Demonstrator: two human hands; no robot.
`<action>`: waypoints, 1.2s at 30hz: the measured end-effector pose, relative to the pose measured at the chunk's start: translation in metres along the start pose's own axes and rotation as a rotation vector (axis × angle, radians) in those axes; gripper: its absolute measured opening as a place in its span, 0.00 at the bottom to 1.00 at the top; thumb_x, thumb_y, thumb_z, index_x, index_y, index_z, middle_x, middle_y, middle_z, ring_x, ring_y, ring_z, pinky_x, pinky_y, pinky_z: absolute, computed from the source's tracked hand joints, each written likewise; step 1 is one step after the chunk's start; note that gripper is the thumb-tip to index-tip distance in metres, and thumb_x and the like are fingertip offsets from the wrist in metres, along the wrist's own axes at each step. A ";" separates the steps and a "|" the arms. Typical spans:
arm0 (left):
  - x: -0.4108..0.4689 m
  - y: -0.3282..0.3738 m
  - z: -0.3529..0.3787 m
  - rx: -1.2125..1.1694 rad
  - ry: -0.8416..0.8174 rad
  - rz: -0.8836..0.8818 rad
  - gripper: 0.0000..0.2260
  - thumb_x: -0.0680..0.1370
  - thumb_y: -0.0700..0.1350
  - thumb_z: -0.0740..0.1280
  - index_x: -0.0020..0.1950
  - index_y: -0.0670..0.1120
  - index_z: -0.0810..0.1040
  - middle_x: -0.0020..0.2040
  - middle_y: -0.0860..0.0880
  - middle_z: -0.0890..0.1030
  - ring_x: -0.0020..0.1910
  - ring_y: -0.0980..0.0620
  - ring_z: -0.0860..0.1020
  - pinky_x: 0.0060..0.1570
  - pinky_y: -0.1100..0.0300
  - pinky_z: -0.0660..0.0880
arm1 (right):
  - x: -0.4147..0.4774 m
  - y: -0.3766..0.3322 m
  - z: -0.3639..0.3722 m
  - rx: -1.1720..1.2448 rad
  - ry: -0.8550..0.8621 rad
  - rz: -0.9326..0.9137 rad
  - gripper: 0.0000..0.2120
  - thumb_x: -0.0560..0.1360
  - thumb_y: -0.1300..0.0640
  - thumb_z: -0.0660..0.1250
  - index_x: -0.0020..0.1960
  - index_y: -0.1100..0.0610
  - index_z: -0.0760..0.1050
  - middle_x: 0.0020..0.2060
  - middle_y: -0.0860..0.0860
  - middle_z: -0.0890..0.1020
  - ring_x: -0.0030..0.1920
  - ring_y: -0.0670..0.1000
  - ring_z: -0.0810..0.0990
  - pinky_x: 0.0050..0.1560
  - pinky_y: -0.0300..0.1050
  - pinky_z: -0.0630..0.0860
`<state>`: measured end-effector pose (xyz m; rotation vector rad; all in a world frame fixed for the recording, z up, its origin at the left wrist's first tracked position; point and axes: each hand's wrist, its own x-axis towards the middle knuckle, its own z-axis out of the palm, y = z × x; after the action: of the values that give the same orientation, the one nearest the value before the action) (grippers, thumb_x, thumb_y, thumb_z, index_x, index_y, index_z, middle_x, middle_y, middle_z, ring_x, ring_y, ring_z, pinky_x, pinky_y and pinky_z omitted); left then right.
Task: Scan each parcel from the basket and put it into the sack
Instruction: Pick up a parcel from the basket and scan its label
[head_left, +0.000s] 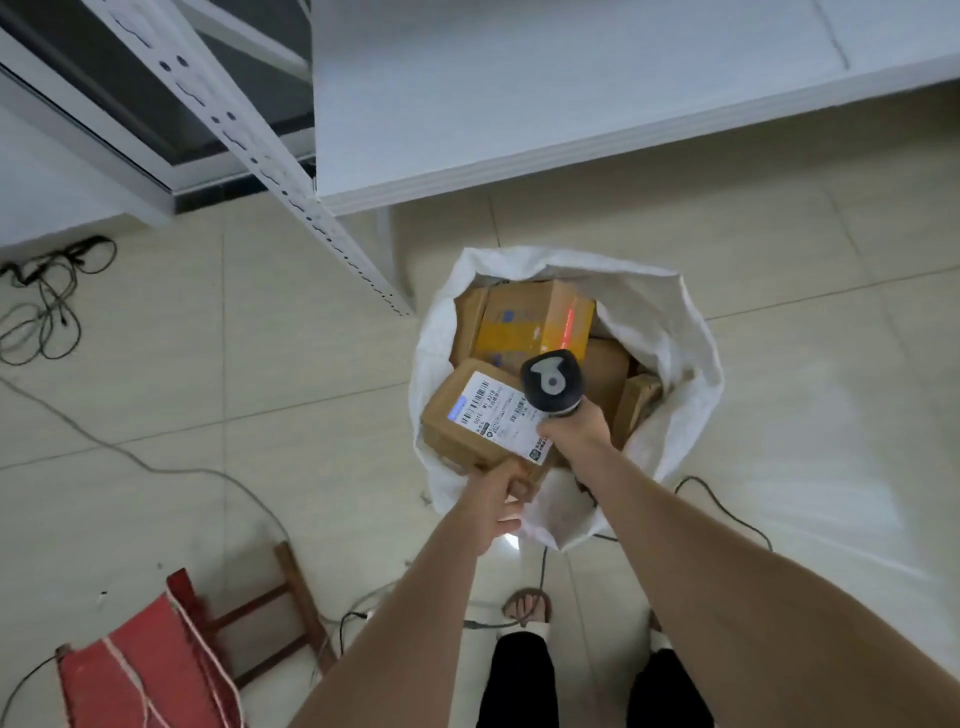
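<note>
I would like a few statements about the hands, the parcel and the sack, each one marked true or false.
1. The left hand holds a parcel over the open sack. True.
2. The right hand holds nothing. False: it grips a scanner.
3. The sack has nothing in it. False: several boxes lie inside, among them a yellow box.
4. A white label with barcodes faces up on the parcel. True.

Left hand (496, 501) grips a labelled cardboard parcel (470, 421) over an open white sack (675, 332); right hand (576, 431) holds a black scanner (552, 382) above it.
</note>
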<state>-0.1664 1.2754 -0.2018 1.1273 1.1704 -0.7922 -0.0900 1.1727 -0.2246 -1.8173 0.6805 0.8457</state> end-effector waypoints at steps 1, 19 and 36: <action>0.006 -0.002 -0.006 0.026 0.006 -0.003 0.07 0.72 0.46 0.68 0.47 0.47 0.74 0.36 0.50 0.77 0.37 0.52 0.77 0.41 0.60 0.73 | 0.005 0.005 0.009 -0.043 -0.004 -0.006 0.15 0.70 0.67 0.69 0.54 0.55 0.75 0.51 0.56 0.79 0.45 0.54 0.78 0.49 0.46 0.77; 0.078 0.030 -0.050 0.673 0.813 0.469 0.20 0.79 0.49 0.62 0.70 0.49 0.66 0.64 0.40 0.65 0.63 0.38 0.68 0.58 0.48 0.69 | 0.029 0.051 -0.006 -0.013 0.470 0.147 0.14 0.74 0.50 0.64 0.59 0.49 0.76 0.60 0.54 0.67 0.55 0.58 0.72 0.60 0.51 0.69; 0.080 0.105 -0.020 0.494 0.444 0.219 0.20 0.81 0.38 0.56 0.72 0.34 0.62 0.70 0.35 0.67 0.69 0.37 0.66 0.63 0.58 0.67 | 0.030 0.065 -0.071 0.295 0.345 0.091 0.03 0.74 0.62 0.67 0.47 0.60 0.75 0.35 0.54 0.76 0.36 0.51 0.76 0.33 0.41 0.70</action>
<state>-0.0558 1.3301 -0.2529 1.8807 1.2112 -0.6958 -0.1034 1.0807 -0.2637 -1.6845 1.0564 0.4593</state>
